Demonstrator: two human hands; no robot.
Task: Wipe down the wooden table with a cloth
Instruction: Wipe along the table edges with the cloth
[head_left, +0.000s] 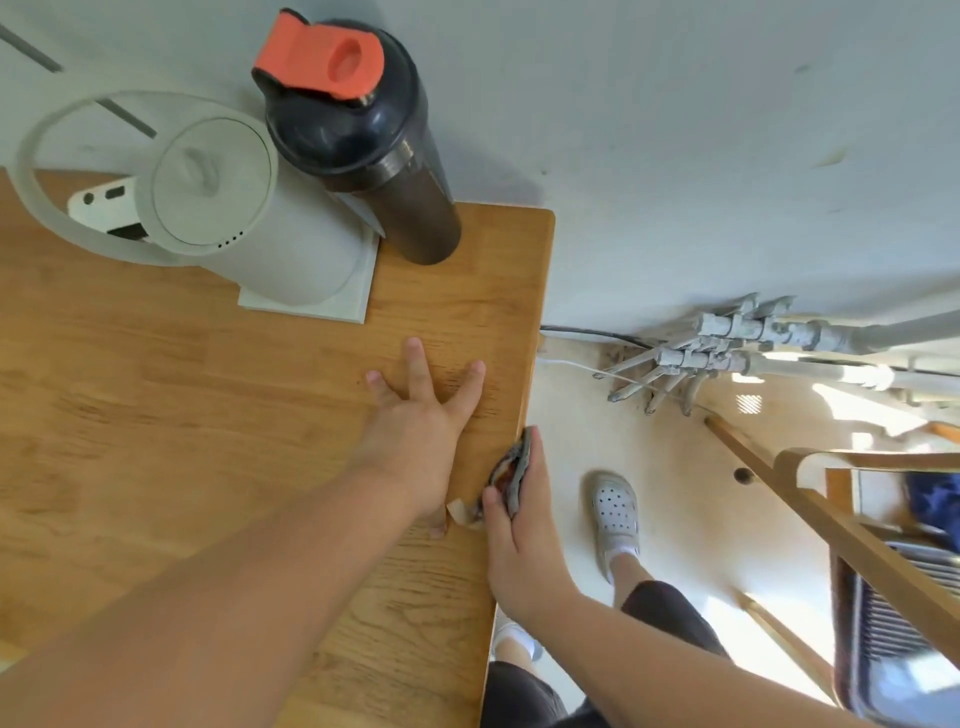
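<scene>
**Cloth is down at the right edge of the tabletop**

So we're looking straight down at a wooden tabletop (208, 415) pushed against a pale wall (675, 130). The left hand (421, 421) lies flat on the wood near the right edge, palm down. Its fingers are straight and spread wide, and it's holding nothing.

The right hand (519, 530) is just beside it, hanging off the side of the tabletop. It's got a bunched grey cloth (511, 478) pinched between thumb and fingers. The cloth sits right up against the tabletop's right edge, just right of the left wrist. There's a small tan scrap by the right thumb, but we can't tell if it belongs to the cloth.

Farther back, well apart from both hands, there's a white kettle (249, 208) with its lid on, standing on a pale square base (332, 301). Next to it, toward the corner, a dark shaker bottle (384, 156) with an orange flip cap stands upright. We can't tell whether it touches the kettle or just comes close.

Down on the floor (571, 405) to the right we see a grey clog (615, 512) on one foot. Some painted pipes (727, 343) run along the base of the wall, and a wooden frame (841, 525) sits farther right.
</scene>
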